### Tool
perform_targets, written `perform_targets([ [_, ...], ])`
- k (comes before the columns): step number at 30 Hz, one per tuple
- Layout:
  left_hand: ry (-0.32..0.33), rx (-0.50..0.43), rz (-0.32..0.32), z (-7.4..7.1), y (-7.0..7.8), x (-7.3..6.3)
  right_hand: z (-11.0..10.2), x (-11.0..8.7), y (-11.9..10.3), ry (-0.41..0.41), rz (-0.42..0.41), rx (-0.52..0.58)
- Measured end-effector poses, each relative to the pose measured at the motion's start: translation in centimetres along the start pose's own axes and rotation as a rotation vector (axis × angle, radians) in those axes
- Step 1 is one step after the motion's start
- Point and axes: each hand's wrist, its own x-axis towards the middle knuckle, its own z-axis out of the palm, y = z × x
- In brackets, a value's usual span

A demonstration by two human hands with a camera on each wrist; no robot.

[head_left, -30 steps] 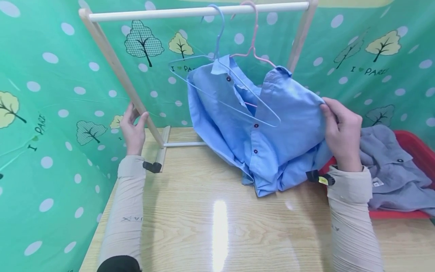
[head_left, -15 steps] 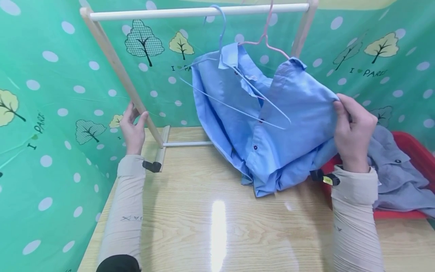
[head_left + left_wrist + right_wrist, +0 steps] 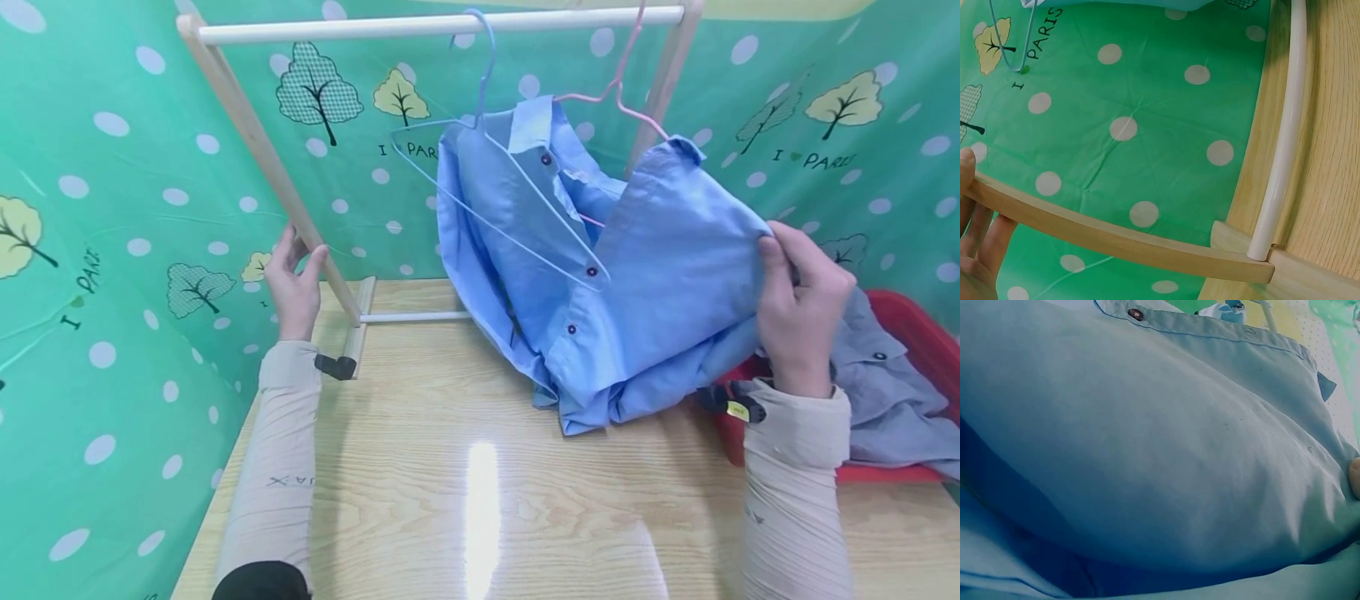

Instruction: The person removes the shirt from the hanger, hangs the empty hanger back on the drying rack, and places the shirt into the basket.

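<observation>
Shirt [image 3: 667, 275] on a pink hanger [image 3: 618, 82] spreads behind a blue hanger [image 3: 492, 54] — the right hand [image 3: 804, 304] has its grip pinched on one edge. The left hand [image 3: 295, 292] wraps its grip round the wooden post [image 3: 255, 137], above the tabletop [image 3: 405, 483].

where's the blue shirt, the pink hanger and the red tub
Blue shirt [image 3: 652, 283], head view: on its front panel.
Pink hanger [image 3: 619, 82], head view: on its neck, below the hook.
Red tub [image 3: 924, 337], head view: on its inner wall.
</observation>
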Motion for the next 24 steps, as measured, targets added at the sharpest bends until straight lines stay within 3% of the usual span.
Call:
perform_targets([
  [6,0.004,-0.003,0.015,0.1,0.1,0.0,-0.7,-0.7,0.6,-0.008,0.035,-0.005],
  [14,0.006,0.004,0.016,0.1,0.1,0.0,-1.4,-1.6,1.2,-0.042,0.016,-0.023],
  [21,-0.002,0.001,0.012,0.2,1.7,-0.8,-1.7,-2.4,1.9,-0.072,0.055,-0.026],
  [24,0.000,0.002,0.011,0.3,1.7,-0.8,-1.7,-2.8,2.1,-0.090,0.075,-0.031],
])
